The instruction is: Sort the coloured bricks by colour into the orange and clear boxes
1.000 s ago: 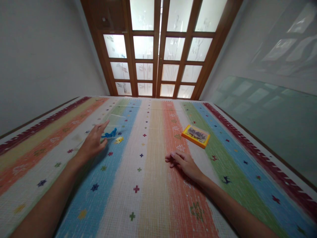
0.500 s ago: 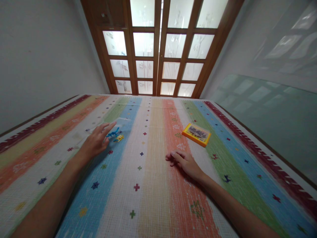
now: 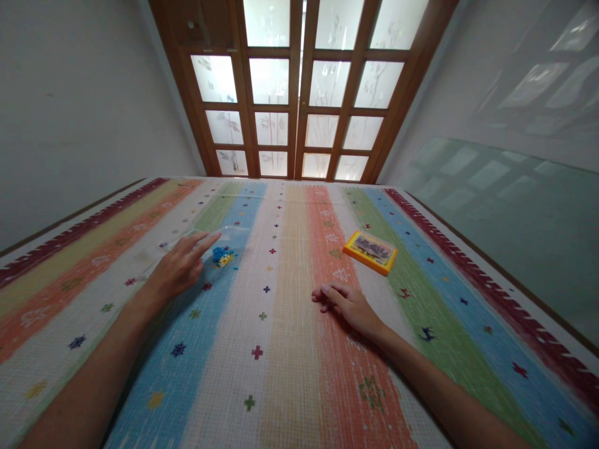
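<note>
My left hand [image 3: 183, 265] is over the left part of the striped cloth, its index finger stretched out toward a clear plastic piece [image 3: 235, 233]. Just right of its fingers lies a small heap of blue and yellow pieces [image 3: 223, 256], with tiny blue bits beside it. Nothing shows in that hand. My right hand [image 3: 349, 307] rests on the orange stripe with loosely curled fingers, and nothing is visible in it. Beyond it lies a yellow-framed flat box [image 3: 371, 252] with a dark picture under a clear top.
A striped, patterned tablecloth [image 3: 290, 312] covers the table. Behind the far edge stand wooden doors [image 3: 297, 118] with frosted panes. A pale green glass panel [image 3: 510, 212] leans along the right wall.
The blue piece that stood near my left fingertips is now down among the yellow ones in a compact heap. My left index finger looks straighter. My right hand has stayed in place.
</note>
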The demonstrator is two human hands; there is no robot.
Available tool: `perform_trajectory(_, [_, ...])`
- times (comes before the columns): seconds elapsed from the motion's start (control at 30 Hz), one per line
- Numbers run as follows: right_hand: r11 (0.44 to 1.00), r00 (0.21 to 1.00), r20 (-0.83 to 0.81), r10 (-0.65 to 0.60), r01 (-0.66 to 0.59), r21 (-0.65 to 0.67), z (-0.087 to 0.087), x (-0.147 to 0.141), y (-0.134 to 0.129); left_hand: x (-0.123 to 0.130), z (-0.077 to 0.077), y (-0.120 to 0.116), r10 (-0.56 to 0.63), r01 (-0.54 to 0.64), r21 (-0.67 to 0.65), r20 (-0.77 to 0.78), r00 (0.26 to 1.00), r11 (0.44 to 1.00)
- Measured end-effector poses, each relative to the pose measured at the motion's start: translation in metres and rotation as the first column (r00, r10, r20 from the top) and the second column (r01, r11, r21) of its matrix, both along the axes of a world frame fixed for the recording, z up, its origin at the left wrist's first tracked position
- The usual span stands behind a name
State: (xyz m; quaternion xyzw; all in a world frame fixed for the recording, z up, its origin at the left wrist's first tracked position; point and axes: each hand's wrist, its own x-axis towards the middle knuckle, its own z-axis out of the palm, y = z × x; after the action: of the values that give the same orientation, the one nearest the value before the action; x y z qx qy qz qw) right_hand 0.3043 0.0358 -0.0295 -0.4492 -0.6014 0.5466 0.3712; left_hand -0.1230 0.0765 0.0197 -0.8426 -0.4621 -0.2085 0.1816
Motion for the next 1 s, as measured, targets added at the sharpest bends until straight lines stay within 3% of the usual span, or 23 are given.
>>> perform_trajectory(0.6, [1.0,0.999,0.031,-0.007,0.006,0.025,0.002,-0.002,-0.001,0.007,0.014,-0.002,-0.046,0.05,0.045,-0.09,0.995,0.998])
perform_trajectory(0.77, [0.999,0.999,0.032,0.003,-0.004,0.038,0.002,-0.003,-0.001,0.01,0.02,0.015,-0.017,0.012,0.078,0.073,0.997,0.997])
perform_trajectory(0.87, [0.998,0.999,0.034,0.006,-0.009,0.062,0.001,-0.003,-0.001,0.021,0.026,0.032,0.037,-0.019,-0.072,0.26,0.965,0.997])
perform_trajectory(1.0, [0.995,0.998,0.062,0.0,-0.006,0.097,-0.002,-0.003,-0.001,0.037,0.028,0.059,0.282,-0.106,-0.358,0.487,0.827,0.928])
